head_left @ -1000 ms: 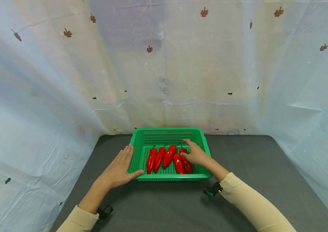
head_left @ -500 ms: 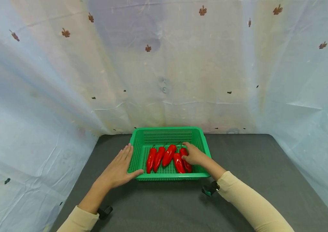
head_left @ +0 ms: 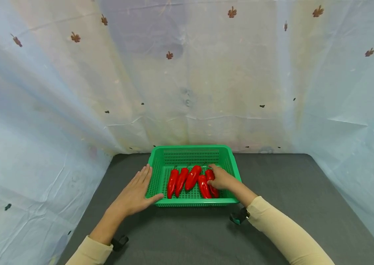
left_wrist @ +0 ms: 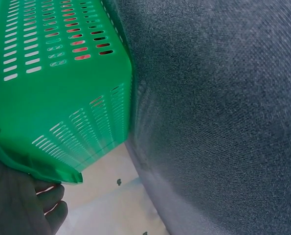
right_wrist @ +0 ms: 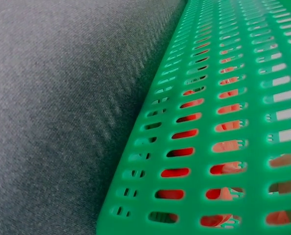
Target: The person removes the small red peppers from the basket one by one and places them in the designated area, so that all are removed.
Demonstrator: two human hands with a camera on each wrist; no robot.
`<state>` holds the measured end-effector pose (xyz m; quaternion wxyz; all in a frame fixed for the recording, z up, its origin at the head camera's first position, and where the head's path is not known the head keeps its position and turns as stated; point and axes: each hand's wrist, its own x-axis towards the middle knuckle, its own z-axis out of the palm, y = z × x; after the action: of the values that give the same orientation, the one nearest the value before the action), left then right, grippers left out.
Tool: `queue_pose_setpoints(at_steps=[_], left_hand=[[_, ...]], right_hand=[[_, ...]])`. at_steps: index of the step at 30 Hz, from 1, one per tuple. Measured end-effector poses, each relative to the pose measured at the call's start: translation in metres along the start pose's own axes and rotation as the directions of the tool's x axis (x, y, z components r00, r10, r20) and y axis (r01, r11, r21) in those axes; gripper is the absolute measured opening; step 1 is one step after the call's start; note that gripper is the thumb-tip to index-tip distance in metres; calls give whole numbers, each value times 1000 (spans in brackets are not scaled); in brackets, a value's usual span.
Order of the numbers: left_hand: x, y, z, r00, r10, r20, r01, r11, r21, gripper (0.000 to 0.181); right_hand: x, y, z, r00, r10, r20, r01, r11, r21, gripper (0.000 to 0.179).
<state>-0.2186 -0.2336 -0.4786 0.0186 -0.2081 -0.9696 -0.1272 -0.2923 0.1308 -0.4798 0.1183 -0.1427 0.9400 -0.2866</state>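
Several glossy red chili peppers (head_left: 192,178) with thin stems lie side by side in a green plastic basket (head_left: 191,201). My right hand (head_left: 222,178) reaches inside over the right wall. Its thumb and fingers curl round the rightmost red pepper (head_left: 214,191), covering part of it. In the right wrist view, bits of that hand and of red peppers show through the slots of the basket wall (right_wrist: 184,161). My left hand (head_left: 134,195) rests flat with straight fingers along the basket's left rim, its thumb over the front left corner. The left wrist view shows its fingers (left_wrist: 51,198) by the rim.
The basket stands at the back middle of a dark grey cloth-covered table (head_left: 187,235). Pale patterned sheeting (head_left: 187,81) hangs behind the table and along both sides. Each wrist wears a black strap, such as the right strap (head_left: 239,216).
My right hand has lowered slightly onto the rightmost pepper, and its fingers have drawn closer to the thumb. The left hand, the basket and the other peppers have stayed in place.
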Motion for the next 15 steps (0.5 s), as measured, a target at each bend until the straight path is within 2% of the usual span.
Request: queue_pose_setpoints(at_steps=[6,11,15], left_hand=[[1,0,0,1000,1,-2,-1,1000,14,116],[1,1,0,1000,11,-15,-10,1000,20,115],[1,0,-1,1000,4,-2,-4,1000,17,115]], right_hand=[[-2,1,0,1000,-8,10,9,1000,-18,70],[-1,2,0,1000,-20,-12,19,999,-26,68],[0,2,-1,999,-27,-30,27,1000,-11,66]])
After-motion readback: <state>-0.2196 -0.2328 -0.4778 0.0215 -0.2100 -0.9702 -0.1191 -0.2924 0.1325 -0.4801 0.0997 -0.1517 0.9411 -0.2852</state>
